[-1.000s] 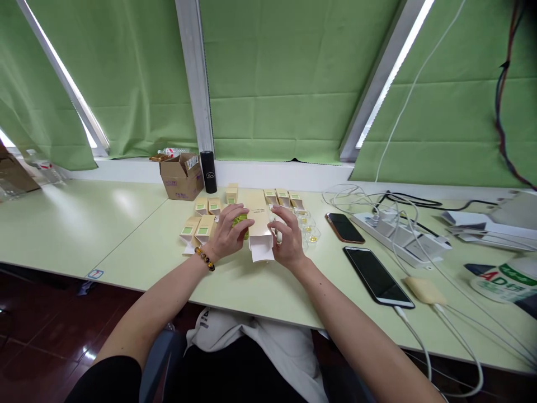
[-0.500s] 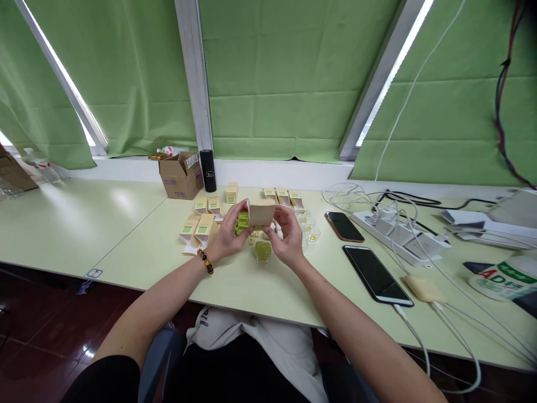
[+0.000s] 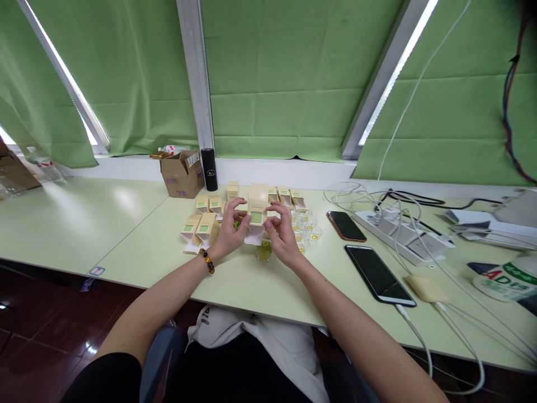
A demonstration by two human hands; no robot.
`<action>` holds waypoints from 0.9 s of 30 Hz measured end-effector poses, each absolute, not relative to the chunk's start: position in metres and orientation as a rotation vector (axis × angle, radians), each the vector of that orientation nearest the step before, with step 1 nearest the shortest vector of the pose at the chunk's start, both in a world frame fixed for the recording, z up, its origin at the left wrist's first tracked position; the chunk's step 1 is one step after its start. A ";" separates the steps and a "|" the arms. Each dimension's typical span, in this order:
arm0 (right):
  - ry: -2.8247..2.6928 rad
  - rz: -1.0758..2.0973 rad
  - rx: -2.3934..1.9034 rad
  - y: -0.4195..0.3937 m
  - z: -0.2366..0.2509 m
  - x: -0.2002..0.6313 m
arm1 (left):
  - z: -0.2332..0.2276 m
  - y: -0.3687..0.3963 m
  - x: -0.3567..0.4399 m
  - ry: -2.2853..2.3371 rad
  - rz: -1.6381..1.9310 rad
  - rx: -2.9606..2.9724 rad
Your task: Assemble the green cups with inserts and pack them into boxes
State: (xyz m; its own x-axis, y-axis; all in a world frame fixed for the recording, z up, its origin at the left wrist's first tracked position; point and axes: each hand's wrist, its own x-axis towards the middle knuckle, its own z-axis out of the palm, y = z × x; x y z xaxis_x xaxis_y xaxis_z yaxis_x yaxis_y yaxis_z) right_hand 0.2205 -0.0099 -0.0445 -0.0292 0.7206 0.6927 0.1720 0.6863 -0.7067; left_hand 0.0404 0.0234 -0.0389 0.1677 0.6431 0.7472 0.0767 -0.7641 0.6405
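Closest to the camera there's some white cloth [image 3: 255, 330] over the lap, with the pale table [image 3: 226, 291] edge just past it. The left wrist wears a beaded bracelet [image 3: 207, 261]. Off to the right, a big phone [image 3: 380, 274] lies flat with a cable plugged into its near end.

Then a small clear cup [image 3: 264, 249] with something green in it sits on the table, just below the hands and nearer the body than they are.

Now the main bit: a cream carton [image 3: 257, 204] is held up between the two hands, green square facing the camera, white flap hanging at its near end. The left hand [image 3: 232, 230] is half curled, thumb and fingertips at the carton's left side, with a bit of something green [image 3: 236, 224] showing by its fingers; can't tell if it's gripping that too. The right hand [image 3: 283, 232] is loosely bent, thumb on the lower right edge and fingertips up by the right side, so the carton's in a light pinch.

Left of the left hand, more cartons [image 3: 205, 228] stand in pairs, and clear cups [image 3: 312, 230] cluster right of the right hand. Further back: another row of cartons [image 3: 285, 197], a brown cardboard box [image 3: 181, 178], a black cylinder [image 3: 209, 170], then green blinds [image 3: 277, 84].
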 end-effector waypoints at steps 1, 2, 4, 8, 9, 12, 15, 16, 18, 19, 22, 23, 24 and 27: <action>-1.582 0.500 -0.773 -0.010 -0.044 0.221 | -0.038 0.023 0.041 0.681 1.640 1.998; -1.587 0.490 -0.790 -0.010 -0.044 0.221 | -0.037 0.023 0.041 0.688 1.648 2.010; -1.588 0.483 -0.811 -0.010 -0.044 0.222 | -0.036 0.022 0.040 0.718 1.652 2.042; -1.571 0.483 -0.806 -0.008 -0.044 0.223 | -0.034 0.019 0.037 0.751 1.601 2.064; -1.563 0.479 -0.807 -0.008 -0.044 0.224 | -0.034 0.018 0.036 0.739 1.586 2.063; -1.534 0.470 -0.830 -0.006 -0.043 0.225 | -0.034 0.017 0.033 0.683 1.537 2.085; -1.503 0.464 -0.842 -0.005 -0.042 0.226 | -0.033 0.017 0.031 0.629 1.493 2.146; -1.495 0.470 -0.838 -0.005 -0.042 0.226 | -0.033 0.017 0.030 0.615 1.479 2.167; -1.486 0.502 -0.828 -0.005 -0.041 0.227 | -0.033 0.018 0.030 0.604 1.461 2.196; -1.482 0.524 -0.824 -0.005 -0.041 0.228 | -0.033 0.018 0.030 0.608 1.456 2.201; -1.479 0.588 -0.792 -0.006 -0.040 0.230 | -0.034 0.019 0.031 0.638 1.460 2.188; -1.482 0.605 -0.775 -0.007 -0.040 0.230 | -0.034 0.019 0.032 0.649 1.463 2.181; -1.488 0.622 -0.757 -0.007 -0.040 0.231 | -0.034 0.019 0.032 0.659 1.467 2.173; -1.507 0.682 -0.715 -0.006 -0.042 0.232 | -0.035 0.020 0.033 0.685 1.486 2.134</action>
State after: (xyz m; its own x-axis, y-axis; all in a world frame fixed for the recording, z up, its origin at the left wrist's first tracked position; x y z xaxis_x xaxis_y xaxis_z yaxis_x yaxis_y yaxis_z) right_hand 0.2322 -0.0062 -0.0415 -0.0356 0.7765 0.6291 0.0393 0.6301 -0.7755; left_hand 0.0329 0.0202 -0.0348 0.2970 0.6257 0.7213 0.1420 -0.7760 0.6146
